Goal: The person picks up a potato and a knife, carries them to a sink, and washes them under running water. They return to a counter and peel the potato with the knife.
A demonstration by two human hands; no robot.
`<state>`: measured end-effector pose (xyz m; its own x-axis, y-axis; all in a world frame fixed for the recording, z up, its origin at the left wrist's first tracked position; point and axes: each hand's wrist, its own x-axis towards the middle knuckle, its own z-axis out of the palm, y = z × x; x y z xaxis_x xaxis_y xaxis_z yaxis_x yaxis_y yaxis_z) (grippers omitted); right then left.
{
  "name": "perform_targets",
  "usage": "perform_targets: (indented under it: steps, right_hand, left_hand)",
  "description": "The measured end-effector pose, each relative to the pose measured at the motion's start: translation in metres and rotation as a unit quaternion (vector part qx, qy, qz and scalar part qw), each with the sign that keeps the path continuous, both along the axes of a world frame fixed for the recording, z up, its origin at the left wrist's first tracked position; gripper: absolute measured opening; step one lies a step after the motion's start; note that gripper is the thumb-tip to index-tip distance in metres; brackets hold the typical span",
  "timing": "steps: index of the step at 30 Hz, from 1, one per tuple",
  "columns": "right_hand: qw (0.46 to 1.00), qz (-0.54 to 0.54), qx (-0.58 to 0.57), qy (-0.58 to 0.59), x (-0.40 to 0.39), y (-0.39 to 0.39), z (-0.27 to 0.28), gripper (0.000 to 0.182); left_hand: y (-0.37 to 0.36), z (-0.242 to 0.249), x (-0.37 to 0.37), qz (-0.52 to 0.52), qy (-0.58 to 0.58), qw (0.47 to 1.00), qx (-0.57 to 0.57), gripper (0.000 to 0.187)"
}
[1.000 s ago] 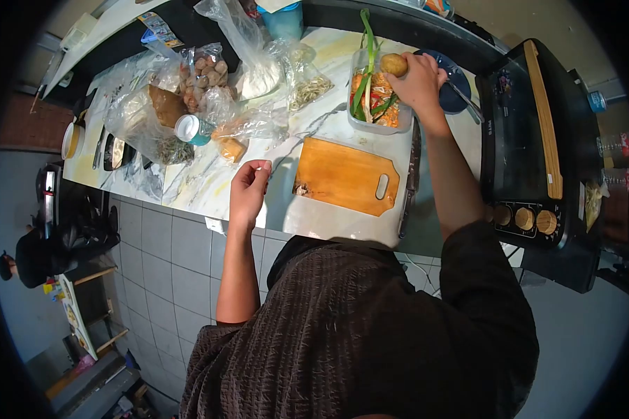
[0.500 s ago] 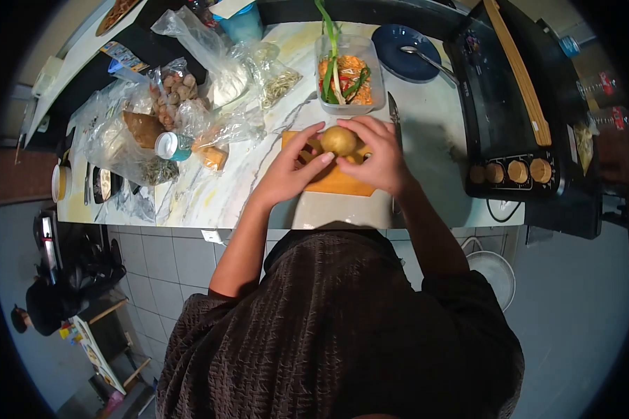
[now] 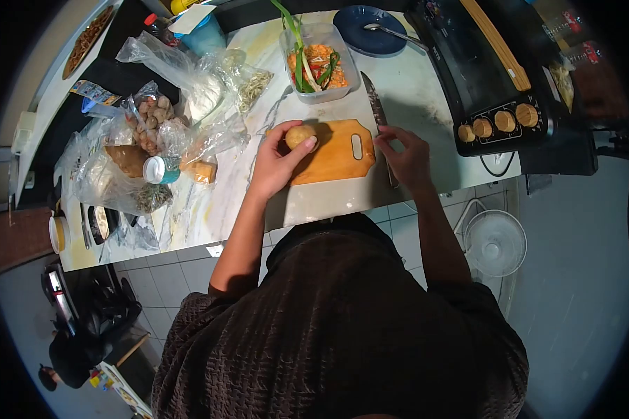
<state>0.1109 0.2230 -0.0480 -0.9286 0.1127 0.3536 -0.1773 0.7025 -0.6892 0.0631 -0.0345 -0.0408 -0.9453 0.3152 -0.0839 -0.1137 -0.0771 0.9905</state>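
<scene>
A round yellow-brown potato [image 3: 300,137] is held in my left hand [image 3: 278,162], over the left part of the orange wooden cutting board [image 3: 339,150]. My right hand [image 3: 407,157] is right of the board, beside a dark-bladed knife [image 3: 374,101] that lies lengthwise on the counter. Its thumb and index finger curve toward each other near the knife; whether they touch it cannot be made out. Behind the board stands a clear plastic container [image 3: 323,96] with shredded orange food and green onions.
Plastic bags [image 3: 154,115] of ingredients and a teal-and-white jar [image 3: 161,170] crowd the left. At the back is a blue plate [image 3: 356,29] with a spoon [image 3: 395,33]. A black stove [image 3: 500,115] stands right. A person in dark clothes [image 3: 77,359] is at lower left.
My right hand has let go of the potato and moved right, toward the knife. My left hand keeps the potato and has shifted left over the board. The camera view has turned slightly.
</scene>
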Motion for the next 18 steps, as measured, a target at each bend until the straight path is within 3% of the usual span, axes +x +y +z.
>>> perform_targets:
  steps: [7, 10, 13, 15, 18]
  right_hand:
    - [0.984, -0.129, -0.069, -0.098, 0.030, 0.000, -0.023, 0.026]
    - [0.976, -0.170, -0.019, -0.135, 0.034, -0.005, -0.027, 0.025]
    - [0.974, -0.205, -0.006, -0.091, 0.037, -0.007, -0.041, 0.021]
    - [0.965, -0.226, 0.101, -0.080, 0.038, -0.005, -0.054, 0.023]
    - [0.954, -0.244, 0.079, -0.154, 0.034, -0.007, -0.064, 0.030]
  left_hand:
    - [-0.018, -0.009, 0.005, -0.006, -0.007, 1.000, 0.000, 0.043]
    - [-0.028, -0.008, 0.009, -0.013, -0.026, 1.000, 0.004, 0.042]
    - [-0.035, -0.011, 0.010, -0.011, -0.045, 0.999, 0.015, 0.040]
    - [-0.038, -0.014, 0.010, -0.006, -0.044, 0.999, 0.020, 0.039]
    - [-0.041, -0.015, 0.011, -0.005, -0.048, 0.998, 0.046, 0.036]
